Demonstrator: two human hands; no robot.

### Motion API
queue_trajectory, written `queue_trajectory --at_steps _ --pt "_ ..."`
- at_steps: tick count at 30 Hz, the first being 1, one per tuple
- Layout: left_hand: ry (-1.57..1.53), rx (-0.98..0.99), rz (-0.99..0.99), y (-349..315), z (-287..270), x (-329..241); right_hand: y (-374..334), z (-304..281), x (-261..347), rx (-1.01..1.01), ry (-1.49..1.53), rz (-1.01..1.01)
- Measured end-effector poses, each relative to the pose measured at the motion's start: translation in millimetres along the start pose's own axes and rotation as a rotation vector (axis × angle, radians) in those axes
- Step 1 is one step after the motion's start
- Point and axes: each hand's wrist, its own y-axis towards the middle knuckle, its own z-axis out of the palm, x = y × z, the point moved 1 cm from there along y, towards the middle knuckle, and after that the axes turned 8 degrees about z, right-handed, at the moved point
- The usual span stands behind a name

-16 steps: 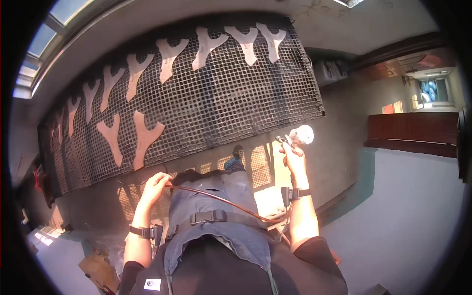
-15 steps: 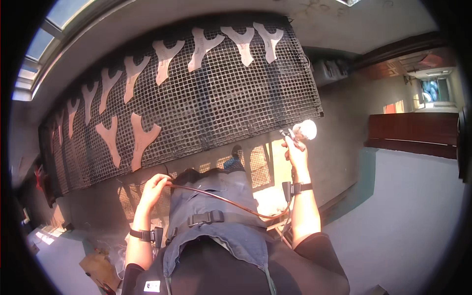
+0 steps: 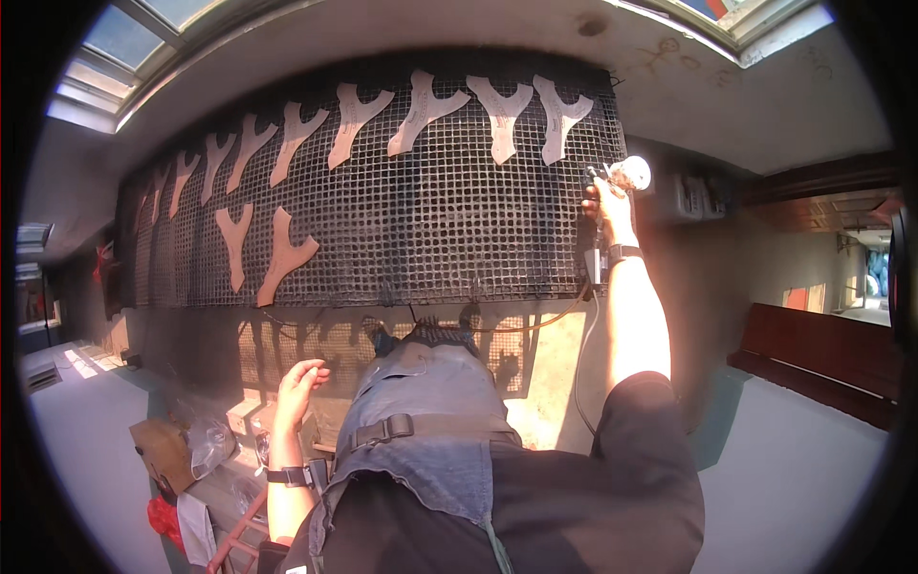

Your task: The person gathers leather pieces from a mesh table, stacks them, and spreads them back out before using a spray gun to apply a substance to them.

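Note:
My right hand [image 3: 612, 206] grips a spray gun with a round whitish cup [image 3: 631, 173], held up at the right end of a black mesh rack [image 3: 421, 220]. A brown hose [image 3: 535, 328] hangs in a curve from below that hand toward the rack's near edge. On the mesh lie several flat, Y-shaped light-brown pieces [image 3: 502, 115], most in a row along the far side. A nearer pair, one Y-shaped piece [image 3: 285, 256] beside another [image 3: 234, 244], lies at left. My left hand [image 3: 301, 387] is empty, fingers stretched out, low before the rack.
A cardboard box [image 3: 161, 453], a clear plastic bag [image 3: 210, 445] and a red bag [image 3: 164, 521] are at lower left. A dark red bench-like board [image 3: 818, 359] stands at right. Windows [image 3: 124, 57] are set in the wall at upper left.
My right hand has carried the spray gun forward toward the rack's far right corner. My left hand has let go of the hose and opened; the hose now hangs farther forward.

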Motion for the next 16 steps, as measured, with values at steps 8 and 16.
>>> queue_trajectory --at_steps 8,16 --pt "-0.083 -0.135 -0.129 -2.2 -47.7 94.8 -5.7 -33.3 -18.9 -0.052 -0.179 -0.16" --pt "-0.054 -0.232 -0.478 -29.6 -90.1 248.8 -76.0 -28.3 -76.9 -0.149 -0.039 -0.093"
